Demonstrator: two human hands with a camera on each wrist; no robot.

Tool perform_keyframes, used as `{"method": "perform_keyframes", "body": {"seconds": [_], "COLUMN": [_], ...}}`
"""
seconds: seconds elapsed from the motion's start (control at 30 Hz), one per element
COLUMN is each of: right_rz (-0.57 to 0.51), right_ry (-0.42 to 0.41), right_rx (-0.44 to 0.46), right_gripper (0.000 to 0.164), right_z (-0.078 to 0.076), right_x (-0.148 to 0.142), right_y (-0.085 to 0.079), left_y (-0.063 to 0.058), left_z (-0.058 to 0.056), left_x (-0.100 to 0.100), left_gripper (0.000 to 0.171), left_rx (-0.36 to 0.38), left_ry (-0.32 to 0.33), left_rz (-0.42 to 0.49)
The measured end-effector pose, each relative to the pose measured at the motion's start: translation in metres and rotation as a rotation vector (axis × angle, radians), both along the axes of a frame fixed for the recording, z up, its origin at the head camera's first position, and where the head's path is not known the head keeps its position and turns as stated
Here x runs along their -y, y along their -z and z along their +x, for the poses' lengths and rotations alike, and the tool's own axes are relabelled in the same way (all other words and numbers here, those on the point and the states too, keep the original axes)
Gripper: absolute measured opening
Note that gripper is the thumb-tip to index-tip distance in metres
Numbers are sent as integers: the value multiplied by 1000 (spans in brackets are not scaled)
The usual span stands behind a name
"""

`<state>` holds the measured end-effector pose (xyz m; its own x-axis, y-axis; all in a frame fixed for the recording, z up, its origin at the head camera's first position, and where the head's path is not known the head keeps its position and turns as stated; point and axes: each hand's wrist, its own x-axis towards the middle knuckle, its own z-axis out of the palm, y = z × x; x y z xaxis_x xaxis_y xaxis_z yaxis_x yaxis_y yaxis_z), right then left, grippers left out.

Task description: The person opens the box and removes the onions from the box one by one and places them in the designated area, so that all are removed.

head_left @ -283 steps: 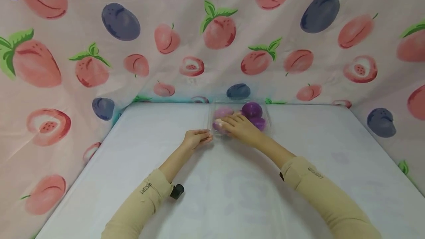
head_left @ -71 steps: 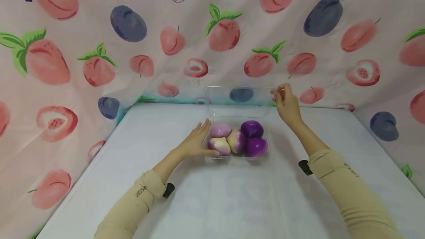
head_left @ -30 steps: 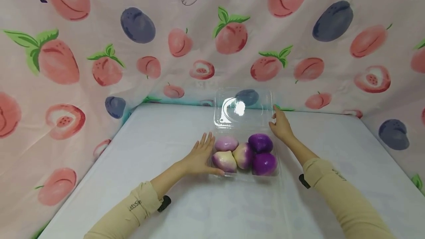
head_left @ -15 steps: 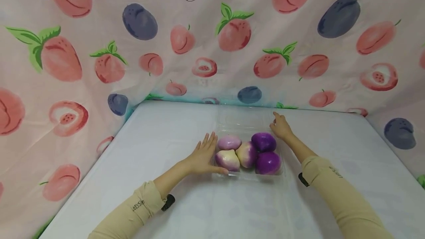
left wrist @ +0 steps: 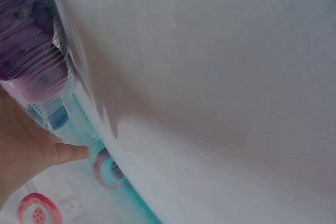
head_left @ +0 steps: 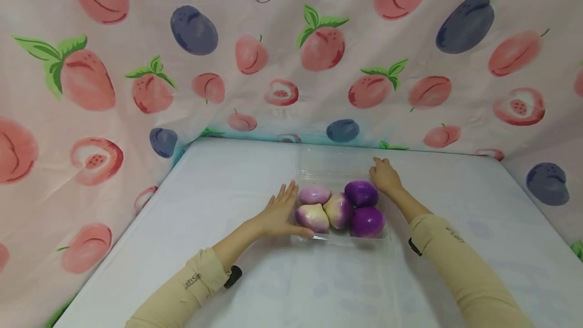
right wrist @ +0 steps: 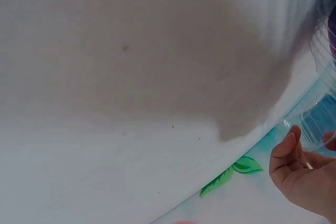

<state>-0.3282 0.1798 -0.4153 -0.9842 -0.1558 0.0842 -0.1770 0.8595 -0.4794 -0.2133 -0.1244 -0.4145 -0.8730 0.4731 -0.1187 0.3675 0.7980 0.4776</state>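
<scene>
A clear plastic clamshell box point(head_left: 337, 240) lies in the middle of the table in the head view, its lid point(head_left: 334, 158) folded back toward the rear. Several glossy, rounded, bulb-shaped pieces sit inside: dark purple point(head_left: 362, 194), bright purple point(head_left: 367, 221), pale lilac point(head_left: 315, 194), and two cream with purple. My left hand point(head_left: 277, 216) rests along the box's left side, fingers straight and thumb spread at the front corner. With curled fingers, my right hand point(head_left: 387, 176) holds the lid's right edge near the hinge; the right wrist view shows these fingertips point(right wrist: 294, 132) overlapping the clear plastic.
The white-covered table point(head_left: 255, 287) reaches back to a fruit-printed cloth point(head_left: 319, 85) that hangs behind and on both sides. Black wrist cameras show by the left point(head_left: 233, 276) and right point(head_left: 414, 246) cuffs.
Earlier the box stood farther back with its lid down and my right hand over it. The lid has since swung up and back, now lying lower; the box has come nearer.
</scene>
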Motion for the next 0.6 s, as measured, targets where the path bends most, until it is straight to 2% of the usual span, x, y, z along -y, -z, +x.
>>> {"method": "perform_keyframes", "body": {"seconds": [0.17,0.33,0.6], "right_rz": [-36,-5,-10], "right_ry": [32,92,52], "right_rx": [-17,-68,-225], "right_gripper": [49,47,40], "right_z": [-3,-3,6], "right_x": [-1,-1,-12], "right_y": [0,0,-7], "left_y": [-2,0,0], "left_z": [-2,-7,-13], "left_x": [1,2,0], "left_gripper": [123,122,123], "left_rx": [30,36,30], "left_ry": [-13,-9,-5], "left_rz": [18,34,34]}}
